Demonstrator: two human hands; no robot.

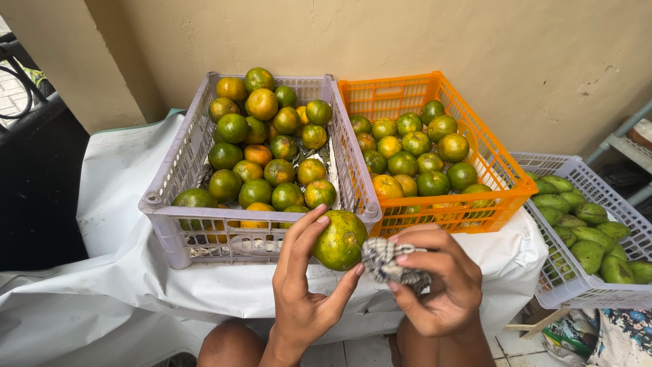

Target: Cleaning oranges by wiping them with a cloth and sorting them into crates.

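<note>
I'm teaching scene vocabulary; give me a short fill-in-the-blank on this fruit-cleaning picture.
1. The left hand holds a green-orange ____.
2. The right hand presses a crumpled ____ against that fruit.
3. Right of the lilac crate stands a crate coloured ____.

Missing words: citrus fruit; cloth; orange.

Two crates of citrus on a covered table, a third crate of mangoes off to the side.

Pale lilac crate (178, 178) at left, heaped with green and orange citrus (261, 103); crumpled foil (331, 170) lining its bottom. Orange crate (506, 173) touching it on the right, holding mostly green fruit (416, 143). Both set on a white sheet (122, 204) draped over the table. Lower, to the right, a white crate (577, 289) filled with green mangoes (588, 256). Beige wall (516, 47) behind. Flowered cloth (621, 340) at bottom right corner.
</note>
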